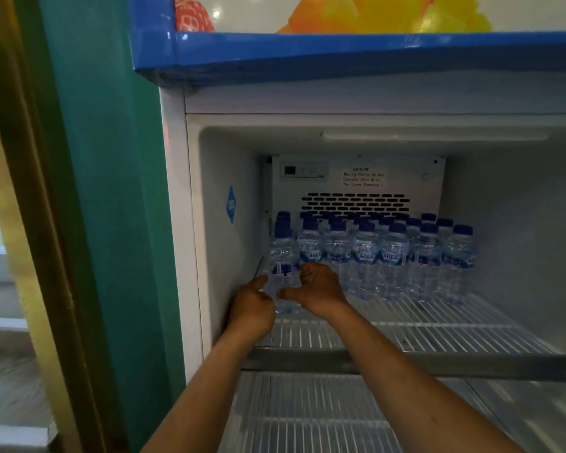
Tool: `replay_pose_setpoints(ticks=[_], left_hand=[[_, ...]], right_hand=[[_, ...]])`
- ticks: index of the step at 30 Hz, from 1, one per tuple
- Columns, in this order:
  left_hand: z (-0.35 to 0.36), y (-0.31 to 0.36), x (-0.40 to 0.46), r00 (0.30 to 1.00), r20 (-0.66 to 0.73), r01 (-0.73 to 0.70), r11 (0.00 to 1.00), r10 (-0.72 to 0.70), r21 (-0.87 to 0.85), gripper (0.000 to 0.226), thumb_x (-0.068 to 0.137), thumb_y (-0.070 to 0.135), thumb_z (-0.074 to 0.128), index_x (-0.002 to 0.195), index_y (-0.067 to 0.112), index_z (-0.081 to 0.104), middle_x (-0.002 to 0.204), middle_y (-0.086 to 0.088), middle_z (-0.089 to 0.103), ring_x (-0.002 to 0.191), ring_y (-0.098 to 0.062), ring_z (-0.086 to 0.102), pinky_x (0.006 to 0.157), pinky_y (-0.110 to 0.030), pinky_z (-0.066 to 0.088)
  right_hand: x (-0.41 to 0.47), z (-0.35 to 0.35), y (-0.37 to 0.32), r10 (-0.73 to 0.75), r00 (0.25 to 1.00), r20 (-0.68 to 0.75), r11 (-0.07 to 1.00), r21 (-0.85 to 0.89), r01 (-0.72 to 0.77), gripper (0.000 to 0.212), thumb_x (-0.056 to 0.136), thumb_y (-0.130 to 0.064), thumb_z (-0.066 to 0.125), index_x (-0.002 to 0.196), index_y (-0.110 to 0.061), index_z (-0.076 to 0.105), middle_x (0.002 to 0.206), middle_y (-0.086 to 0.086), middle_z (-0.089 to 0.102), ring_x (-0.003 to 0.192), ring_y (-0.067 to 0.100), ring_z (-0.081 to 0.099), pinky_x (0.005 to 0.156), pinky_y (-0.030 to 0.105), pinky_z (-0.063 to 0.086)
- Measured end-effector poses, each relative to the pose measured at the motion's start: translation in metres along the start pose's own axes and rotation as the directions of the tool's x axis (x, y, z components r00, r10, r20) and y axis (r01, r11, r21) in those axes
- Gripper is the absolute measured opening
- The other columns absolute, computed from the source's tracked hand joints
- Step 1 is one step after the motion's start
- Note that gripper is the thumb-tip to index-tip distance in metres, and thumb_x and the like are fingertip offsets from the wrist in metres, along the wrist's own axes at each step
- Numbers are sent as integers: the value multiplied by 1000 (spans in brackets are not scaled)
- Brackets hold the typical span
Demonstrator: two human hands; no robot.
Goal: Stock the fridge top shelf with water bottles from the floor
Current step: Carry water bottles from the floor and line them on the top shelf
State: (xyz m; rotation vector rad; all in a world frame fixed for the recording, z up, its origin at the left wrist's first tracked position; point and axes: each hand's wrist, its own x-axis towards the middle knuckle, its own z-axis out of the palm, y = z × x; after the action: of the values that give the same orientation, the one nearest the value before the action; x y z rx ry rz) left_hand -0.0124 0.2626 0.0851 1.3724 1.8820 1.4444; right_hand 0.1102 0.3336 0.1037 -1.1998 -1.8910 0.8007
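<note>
Several small clear water bottles with blue caps (366, 256) stand in rows at the back of the fridge's top wire shelf (438, 328). One more water bottle (284, 253) stands at the front left of the group, near the left wall. My left hand (252, 308) is against its left side and my right hand (319, 289) against its right side, fingers curled around the lower body. The bottle's base is partly hidden behind my hands.
The shelf's front half is bare wire. A second wire shelf (307, 416) lies below. The fridge's left wall (223, 256) is close to my left hand. A vent panel (356, 201) sits behind the bottles. A green wall (105, 223) stands left of the fridge.
</note>
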Motion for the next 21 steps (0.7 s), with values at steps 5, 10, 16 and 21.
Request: replay_pose_setpoints(ticks=[5, 10, 16, 21], left_hand=[[-1, 6, -5, 1000, 9, -1, 1000, 1, -25, 55, 97, -6, 38, 149, 12, 38, 151, -8, 41, 137, -22, 42, 96, -11, 30], [-2, 8, -7, 1000, 24, -13, 998, 14, -59, 55, 96, -8, 40, 148, 11, 39, 148, -9, 45, 131, -16, 44, 83, -3, 29], [-4, 11, -12, 1000, 30, 1, 999, 0, -34, 54, 97, -3, 42, 148, 14, 39, 149, -5, 45, 135, -20, 44, 97, -12, 32], [-8, 20, -28, 994, -4, -105, 993, 105, 59, 47, 99, 7, 49, 145, 18, 44, 135, 0, 56, 111, -9, 53, 87, -15, 40]], right_hand=[[1, 5, -6, -9, 999, 34, 999, 36, 8, 61, 71, -26, 89, 120, -4, 60, 109, 5, 63, 94, 12, 56, 84, 25, 52], [0, 9, -2, 2, 1000, 10, 1000, 26, -2, 58, 67, -31, 91, 112, -7, 64, 103, -2, 59, 97, 14, 60, 86, 41, 59], [1, 7, 2, 3, 999, 39, 999, 43, -4, 48, 65, -27, 93, 103, -14, 66, 97, -6, 66, 88, 8, 62, 82, 36, 60], [-12, 0, -7, -21, 1000, 18, 1000, 12, 21, 88, 69, -40, 88, 144, -14, 49, 133, 4, 61, 116, 15, 59, 96, 31, 53]])
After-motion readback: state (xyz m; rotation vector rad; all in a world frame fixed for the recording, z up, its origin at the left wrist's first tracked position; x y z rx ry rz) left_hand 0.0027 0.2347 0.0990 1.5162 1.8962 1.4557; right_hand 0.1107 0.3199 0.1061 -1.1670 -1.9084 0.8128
